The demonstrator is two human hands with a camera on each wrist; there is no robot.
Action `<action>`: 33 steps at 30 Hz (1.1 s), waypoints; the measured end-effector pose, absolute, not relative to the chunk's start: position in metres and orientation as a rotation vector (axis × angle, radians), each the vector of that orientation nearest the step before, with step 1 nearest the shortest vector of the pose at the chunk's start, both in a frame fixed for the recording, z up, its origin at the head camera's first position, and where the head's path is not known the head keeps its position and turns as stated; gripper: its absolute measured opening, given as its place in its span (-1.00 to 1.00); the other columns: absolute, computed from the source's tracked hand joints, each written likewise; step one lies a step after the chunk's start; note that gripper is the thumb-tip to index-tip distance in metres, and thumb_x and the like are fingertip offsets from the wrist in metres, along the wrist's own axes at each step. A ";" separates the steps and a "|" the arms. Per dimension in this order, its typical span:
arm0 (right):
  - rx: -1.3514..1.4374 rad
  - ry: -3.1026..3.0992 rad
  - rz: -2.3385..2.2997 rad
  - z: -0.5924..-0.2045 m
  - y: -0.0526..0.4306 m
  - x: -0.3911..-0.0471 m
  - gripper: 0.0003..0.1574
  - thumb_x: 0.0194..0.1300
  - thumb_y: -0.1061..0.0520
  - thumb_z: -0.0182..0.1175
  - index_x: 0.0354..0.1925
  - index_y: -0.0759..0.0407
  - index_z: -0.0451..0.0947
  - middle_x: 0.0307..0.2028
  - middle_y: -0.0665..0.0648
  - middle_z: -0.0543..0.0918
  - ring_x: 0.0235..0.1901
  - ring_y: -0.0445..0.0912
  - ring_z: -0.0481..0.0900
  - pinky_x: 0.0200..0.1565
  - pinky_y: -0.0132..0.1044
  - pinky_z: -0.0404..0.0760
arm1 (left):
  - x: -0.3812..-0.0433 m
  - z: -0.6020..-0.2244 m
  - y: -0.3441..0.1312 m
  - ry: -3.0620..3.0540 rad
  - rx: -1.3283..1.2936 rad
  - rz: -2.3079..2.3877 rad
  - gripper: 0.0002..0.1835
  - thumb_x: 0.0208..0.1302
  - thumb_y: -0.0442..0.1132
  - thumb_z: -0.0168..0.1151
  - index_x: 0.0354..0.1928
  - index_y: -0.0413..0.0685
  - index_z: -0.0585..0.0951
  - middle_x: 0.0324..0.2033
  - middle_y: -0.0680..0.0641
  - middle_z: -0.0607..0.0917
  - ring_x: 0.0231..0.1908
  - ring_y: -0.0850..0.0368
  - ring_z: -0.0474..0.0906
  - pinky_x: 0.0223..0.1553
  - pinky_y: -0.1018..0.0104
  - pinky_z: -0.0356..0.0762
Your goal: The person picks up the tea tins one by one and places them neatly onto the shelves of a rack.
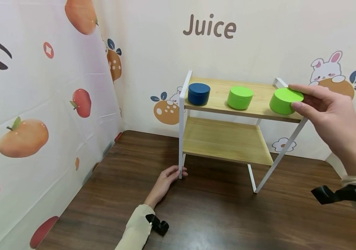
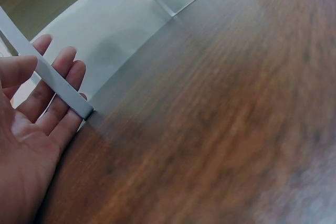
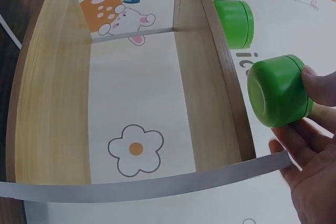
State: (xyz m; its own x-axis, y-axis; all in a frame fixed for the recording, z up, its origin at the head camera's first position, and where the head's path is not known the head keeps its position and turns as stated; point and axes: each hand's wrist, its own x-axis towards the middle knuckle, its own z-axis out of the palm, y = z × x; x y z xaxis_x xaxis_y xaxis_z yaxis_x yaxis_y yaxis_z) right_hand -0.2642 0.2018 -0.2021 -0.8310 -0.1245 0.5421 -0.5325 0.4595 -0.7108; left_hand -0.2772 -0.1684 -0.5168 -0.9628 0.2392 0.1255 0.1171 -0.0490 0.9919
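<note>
A two-tier shelf rack (image 1: 228, 139) with wooden boards and a white metal frame stands on the table. My left hand (image 1: 167, 177) holds its front left leg (image 1: 180, 146) near the foot, thumb on one side and fingers behind, as the left wrist view shows. Between thumb and fingers, my right hand (image 1: 337, 116) pinches a round lime-green lidded tin (image 1: 283, 101) at the right end of the top board. In the right wrist view this green tin (image 3: 278, 92) appears raised off the board and tilted. Another green tin (image 1: 240, 98) sits mid-board, and a dark blue tin (image 1: 198, 94) at the left end.
The dark brown wooden table (image 1: 228, 222) extends in front of the rack. Behind it hangs a printed backdrop (image 1: 153, 52) with fruit, rabbits and the word "Juice". Below the top tier is a lower board (image 1: 225, 139). The right front leg (image 1: 281, 156) slants.
</note>
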 end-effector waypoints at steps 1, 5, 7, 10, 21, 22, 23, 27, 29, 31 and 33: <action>0.552 -2.296 1.345 -0.202 0.202 -0.266 -0.45 0.27 0.34 0.23 0.24 0.20 0.50 0.01 -0.11 0.59 -0.10 -0.36 0.59 -0.12 -0.70 0.45 | -0.277 -0.517 -0.168 2.106 0.398 2.181 -0.67 0.48 -0.09 0.02 0.12 -0.07 0.59 -0.02 -0.15 0.69 0.10 0.04 0.55 0.18 0.13 0.34; 0.532 -2.310 1.337 -0.204 0.202 -0.271 -0.46 0.27 0.31 0.26 0.23 0.18 0.51 -0.08 -0.22 0.65 -0.11 -0.38 0.58 -0.14 -0.71 0.44 | -0.278 -0.517 -0.169 2.103 0.399 2.184 -0.67 0.48 -0.11 0.01 0.11 -0.08 0.59 -0.02 -0.16 0.69 0.10 0.03 0.55 0.18 0.11 0.34; 0.514 -2.328 1.304 -0.204 0.201 -0.272 -0.46 0.27 0.27 0.27 0.23 0.14 0.52 -0.11 -0.27 0.65 -0.09 -0.40 0.55 -0.14 -0.73 0.42 | -0.278 -0.518 -0.169 2.102 0.400 2.183 -0.67 0.48 -0.10 0.02 0.11 -0.07 0.59 -0.02 -0.16 0.69 0.10 0.03 0.55 0.19 0.10 0.34; 0.485 -2.357 1.268 -0.205 0.201 -0.274 -0.46 0.29 0.22 0.28 0.24 0.07 0.52 -0.09 -0.31 0.63 -0.07 -0.44 0.53 -0.15 -0.74 0.40 | -0.279 -0.518 -0.169 2.100 0.392 2.180 -0.67 0.48 -0.09 0.01 0.12 -0.07 0.59 -0.01 -0.16 0.69 0.11 0.03 0.55 0.20 0.10 0.33; 0.457 -2.379 1.254 -0.210 0.202 -0.277 -0.47 0.34 0.19 0.22 0.26 -0.02 0.50 0.09 -0.28 0.58 0.06 -0.55 0.45 0.33 -0.59 -0.38 | -0.279 -0.516 -0.168 2.090 0.389 2.186 -0.68 0.50 -0.14 -0.01 0.13 -0.09 0.58 0.00 -0.18 0.68 0.12 -0.01 0.54 0.21 0.07 0.31; 0.463 -2.371 1.274 -0.211 0.202 -0.277 -0.47 0.34 0.21 0.22 0.25 -0.01 0.51 0.11 -0.25 0.58 0.06 -0.53 0.47 0.31 -0.66 -0.14 | -0.280 -0.517 -0.167 2.091 0.386 2.185 -0.68 0.50 -0.14 -0.01 0.12 -0.09 0.58 -0.01 -0.17 0.68 0.11 0.01 0.54 0.20 0.09 0.32; 0.468 -2.363 1.298 -0.211 0.203 -0.277 -0.47 0.33 0.22 0.22 0.25 0.00 0.51 0.11 -0.21 0.58 0.03 -0.52 0.49 0.20 -0.72 0.11 | -0.280 -0.517 -0.168 2.094 0.387 2.183 -0.68 0.50 -0.13 -0.01 0.12 -0.09 0.58 -0.01 -0.17 0.68 0.11 0.01 0.55 0.20 0.11 0.33; 0.475 -2.360 1.312 -0.213 0.203 -0.277 -0.48 0.35 0.23 0.20 0.26 0.03 0.50 0.07 -0.19 0.56 -0.03 -0.44 0.50 -0.09 -0.73 0.38 | -0.280 -0.518 -0.168 2.099 0.399 2.182 -0.66 0.48 -0.10 0.02 0.12 -0.09 0.58 -0.01 -0.17 0.68 0.10 0.03 0.55 0.19 0.14 0.34; 0.474 -2.375 1.286 -0.214 0.204 -0.277 -0.48 0.36 0.21 0.19 0.27 0.03 0.48 0.07 -0.19 0.55 -0.04 -0.43 0.49 -0.10 -0.73 0.37 | -0.280 -0.518 -0.169 2.105 0.403 2.179 -0.66 0.48 -0.09 0.02 0.12 -0.09 0.58 -0.01 -0.18 0.68 0.11 0.03 0.55 0.19 0.14 0.34; 0.467 -2.394 1.253 -0.215 0.204 -0.277 -0.48 0.37 0.18 0.18 0.28 0.02 0.47 0.08 -0.20 0.54 -0.04 -0.43 0.48 -0.10 -0.73 0.36 | -0.279 -0.519 -0.169 2.109 0.399 2.178 -0.67 0.47 -0.09 0.03 0.11 -0.07 0.59 -0.02 -0.16 0.69 0.10 0.05 0.56 0.19 0.15 0.34; 0.465 -2.412 1.217 -0.216 0.205 -0.277 -0.48 0.39 0.15 0.17 0.29 0.00 0.46 0.08 -0.22 0.53 -0.05 -0.43 0.48 -0.10 -0.73 0.35 | -0.279 -0.519 -0.168 2.109 0.393 2.178 -0.67 0.47 -0.10 0.03 0.11 -0.07 0.59 -0.02 -0.15 0.69 0.10 0.06 0.56 0.18 0.16 0.35</action>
State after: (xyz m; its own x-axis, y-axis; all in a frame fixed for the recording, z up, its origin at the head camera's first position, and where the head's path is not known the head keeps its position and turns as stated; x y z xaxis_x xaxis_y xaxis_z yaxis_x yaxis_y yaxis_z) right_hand -0.2768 0.2051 -0.2157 -0.8656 -0.1137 0.4876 -0.4598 0.5660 -0.6843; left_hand -0.2791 -0.1682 -0.5186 -0.9635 0.2370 0.1247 0.1170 -0.0464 0.9920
